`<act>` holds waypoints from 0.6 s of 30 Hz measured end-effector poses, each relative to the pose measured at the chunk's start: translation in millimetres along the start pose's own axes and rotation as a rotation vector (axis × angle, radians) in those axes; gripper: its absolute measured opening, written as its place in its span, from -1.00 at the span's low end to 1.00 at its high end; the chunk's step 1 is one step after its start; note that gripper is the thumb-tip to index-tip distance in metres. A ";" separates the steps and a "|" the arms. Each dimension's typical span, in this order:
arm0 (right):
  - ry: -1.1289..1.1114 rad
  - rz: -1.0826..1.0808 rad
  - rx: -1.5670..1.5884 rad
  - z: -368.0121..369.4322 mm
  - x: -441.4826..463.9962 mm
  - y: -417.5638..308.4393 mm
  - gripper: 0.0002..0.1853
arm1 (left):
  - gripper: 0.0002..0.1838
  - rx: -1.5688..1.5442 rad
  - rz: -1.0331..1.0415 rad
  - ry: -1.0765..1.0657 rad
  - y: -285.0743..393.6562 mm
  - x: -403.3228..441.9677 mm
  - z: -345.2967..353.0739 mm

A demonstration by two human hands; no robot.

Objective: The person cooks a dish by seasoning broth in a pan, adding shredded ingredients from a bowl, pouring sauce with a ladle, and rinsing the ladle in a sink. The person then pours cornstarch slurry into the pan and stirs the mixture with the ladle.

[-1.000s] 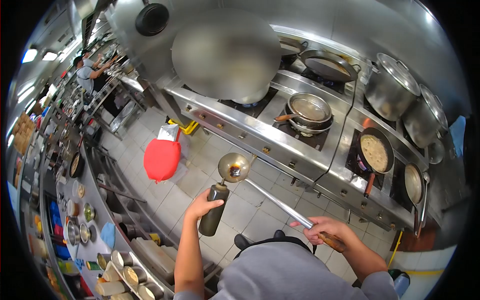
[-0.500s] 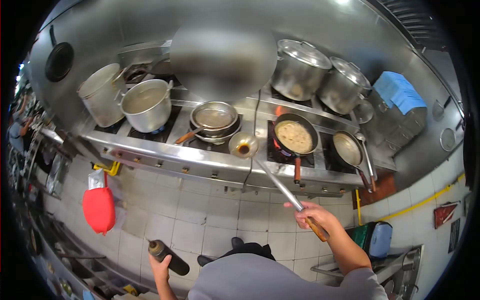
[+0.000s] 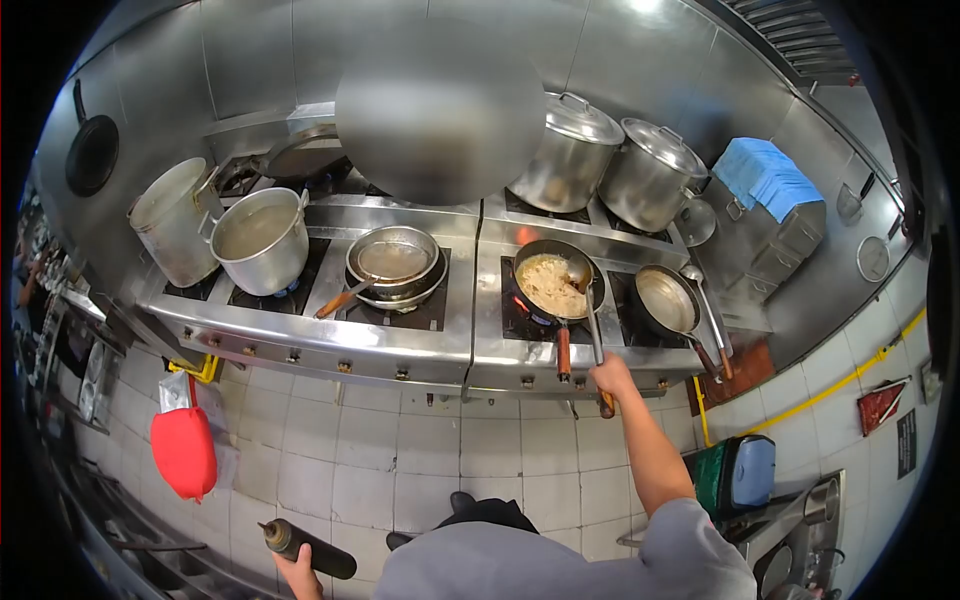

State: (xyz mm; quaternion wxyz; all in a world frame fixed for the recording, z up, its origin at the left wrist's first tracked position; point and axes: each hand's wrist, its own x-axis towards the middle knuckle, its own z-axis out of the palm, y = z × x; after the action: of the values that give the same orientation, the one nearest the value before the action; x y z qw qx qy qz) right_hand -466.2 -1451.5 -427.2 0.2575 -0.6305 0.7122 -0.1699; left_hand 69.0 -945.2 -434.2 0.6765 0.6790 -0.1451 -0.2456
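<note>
Head view, ladle [image 3: 595,326] perhaps touching food [image 3: 550,289], held bottle [image 3: 318,554]

A steel stove [image 3: 408,352] crowded with cookware.
Along its front, left to right, stand a tall open pot [image 3: 168,242], a wider open pot [image 3: 270,265], a stack of pans [image 3: 395,291], a dark frying pan [image 3: 553,247] and a second, shallow pan [image 3: 661,269]; two lidded stockpots, one left [image 3: 560,170] and one right [image 3: 648,190], sit side by side on the raised back row.

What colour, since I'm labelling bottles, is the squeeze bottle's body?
The squeeze bottle has a very dark, almost black body, showing best in the head view.
</note>
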 end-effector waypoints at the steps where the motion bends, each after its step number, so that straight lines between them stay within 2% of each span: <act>1: -0.019 0.041 -0.004 6.2 7.8 5.9 -0.73 | -0.34 -0.004 0.028 -0.004 -3.3 -1.1 -4.4; 2: -0.019 0.040 0.000 -0.1 -3.1 -13.4 -0.73 | -0.36 0.012 0.040 0.018 -6.1 -1.2 -8.5; 4: -0.326 0.267 0.650 -17.1 -27.3 -52.9 -0.77 | -0.37 0.016 0.047 0.012 -13.7 -0.3 -18.2; 5: -0.324 0.269 0.654 -21.7 -29.6 -58.4 -0.77 | -0.37 0.019 0.052 0.006 -14.6 -0.1 -19.9; 7: -0.464 0.377 0.996 -29.8 -31.8 -68.5 -0.74 | -0.38 0.022 0.057 0.011 -13.1 -1.9 -19.7; 8: -0.461 0.374 0.999 -35.1 -34.0 -73.9 -0.74 | -0.38 0.024 0.059 0.020 -11.8 -2.9 -18.2; 10: -0.660 0.413 1.335 -44.1 -39.8 -82.5 -0.74 | -0.37 0.014 0.060 0.029 -11.6 -2.5 -15.8; 13: -0.697 0.366 1.496 -43.7 -47.0 -85.7 -0.65 | -0.36 -0.006 0.067 0.040 -10.5 -1.9 -10.4; 17: -0.704 0.297 1.486 -36.2 -63.5 -88.8 -0.63 | -0.36 -0.033 0.077 0.020 -13.5 0.3 -11.3; 18: -0.646 0.283 1.394 -33.5 -64.5 -87.5 -0.61 | -0.36 -0.033 0.077 0.020 -14.4 0.4 -11.9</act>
State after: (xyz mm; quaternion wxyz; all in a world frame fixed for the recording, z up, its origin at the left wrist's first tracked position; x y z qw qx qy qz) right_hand -410.0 -1403.6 -340.7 0.8080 -0.2445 0.4045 -0.3517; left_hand 73.7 -934.8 -448.9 0.6979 0.6641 -0.1603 -0.2149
